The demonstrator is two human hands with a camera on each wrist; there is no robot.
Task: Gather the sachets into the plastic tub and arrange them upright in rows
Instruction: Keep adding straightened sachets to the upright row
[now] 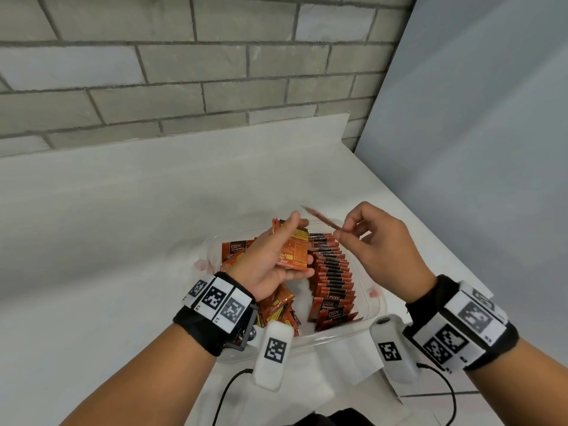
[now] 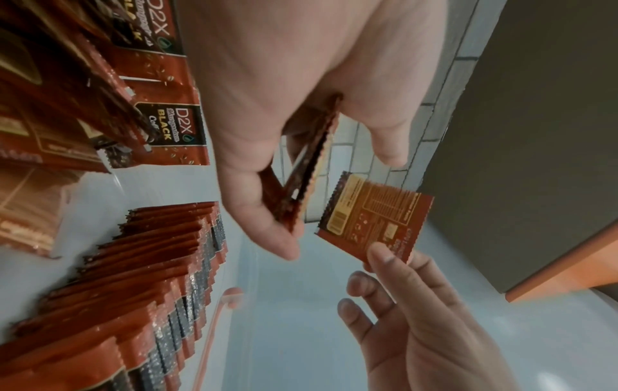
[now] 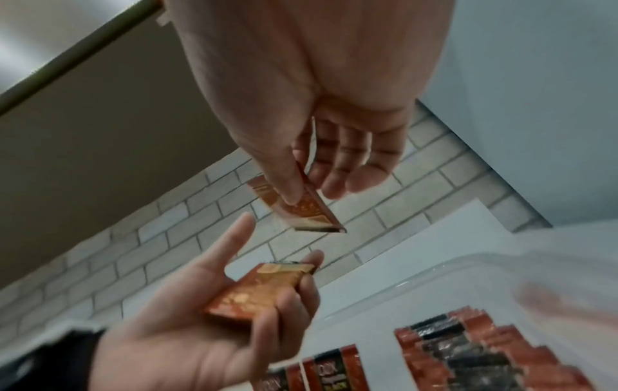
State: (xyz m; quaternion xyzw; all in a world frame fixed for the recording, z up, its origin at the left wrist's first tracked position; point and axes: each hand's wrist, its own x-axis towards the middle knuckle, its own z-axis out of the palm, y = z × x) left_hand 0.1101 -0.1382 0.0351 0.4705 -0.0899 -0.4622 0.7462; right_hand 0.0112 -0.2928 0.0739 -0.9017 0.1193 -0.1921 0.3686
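A clear plastic tub [image 1: 373, 315] sits on the white counter. Inside, along its right side, a long row of red-and-black sachets [image 1: 333, 272] stands upright. Loose sachets [image 1: 276, 305] lie jumbled in the left half. Above the tub my left hand [image 1: 298, 241] grips a small stack of sachets [image 1: 295, 253], thumb raised off it. My right hand [image 1: 344, 230] pinches a single sachet [image 1: 322, 219] between thumb and forefinger, just right of the stack. In the left wrist view the single sachet [image 2: 374, 219] shows its printed back. In the right wrist view the single sachet [image 3: 301, 211] hangs above the stack [image 3: 261, 288].
A grey brick wall [image 1: 184, 72] runs behind the counter [image 1: 123, 241], and a pale panel [image 1: 476, 149] closes the right side. Red clips [image 1: 203, 265] show at the tub's ends. Black cables [image 1: 227, 392] trail off the near edge.
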